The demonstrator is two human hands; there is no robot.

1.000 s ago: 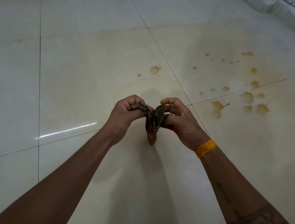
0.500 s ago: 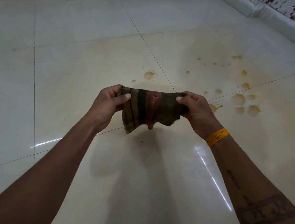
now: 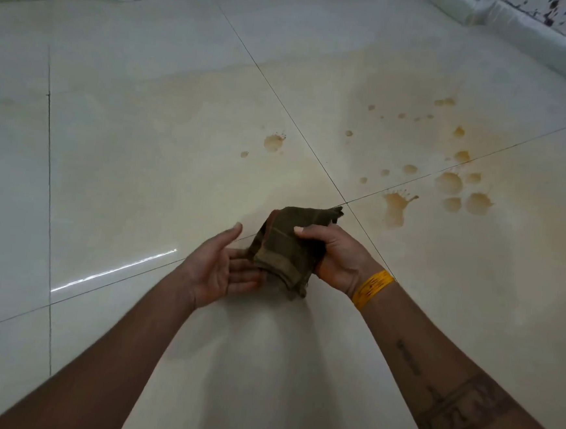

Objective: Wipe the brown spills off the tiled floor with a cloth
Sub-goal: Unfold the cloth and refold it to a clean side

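My right hand [image 3: 335, 257], a yellow band [image 3: 372, 288] at its wrist, grips the folded brown cloth [image 3: 285, 248] above the tiled floor [image 3: 143, 169], thumb pressed on top. My left hand [image 3: 221, 267] lies spread, palm up, fingers under the cloth's lower edge. Beyond my right hand and further right, the brown spills [image 3: 448, 183] dot the tiles; one splash [image 3: 273, 142] sits ahead of my left hand.

one cloth [image 3: 285, 248], two hands, many brown spills [image 3: 448, 182]
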